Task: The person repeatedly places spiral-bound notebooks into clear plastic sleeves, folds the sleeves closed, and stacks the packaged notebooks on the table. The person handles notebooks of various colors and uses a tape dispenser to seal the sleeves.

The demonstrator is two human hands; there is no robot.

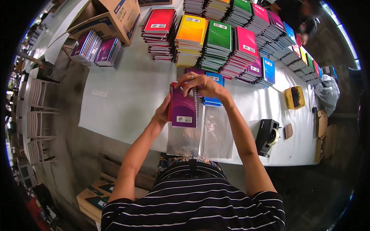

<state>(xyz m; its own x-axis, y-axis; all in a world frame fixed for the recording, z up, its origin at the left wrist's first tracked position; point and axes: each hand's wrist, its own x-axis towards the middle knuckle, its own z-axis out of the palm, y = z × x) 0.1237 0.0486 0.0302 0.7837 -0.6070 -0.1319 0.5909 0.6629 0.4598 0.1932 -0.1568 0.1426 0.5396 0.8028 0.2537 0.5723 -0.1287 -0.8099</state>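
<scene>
A small purple spiral notebook [182, 106] is held above the table, with a red one showing at its left edge. My left hand [163, 109] grips this little stack along its left side, thumb at the edge. Bent over the notebook's upper end are the fingers of my right hand [202, 85], closed at its spiral side. Just behind that hand lie a blue spiral notebook [215, 78] and a partly hidden purple one. Clear plastic bags [218, 134] lie flat below my hands at the table's near edge.
Tall stacks of notebooks in red [158, 23], yellow [190, 29], green [219, 36] and pink [246, 42] fill the far side. A cardboard box [115, 19] and wrapped notebook packs [108, 52] stand left. Right are a tape dispenser [266, 136] and a yellow tub [289, 98].
</scene>
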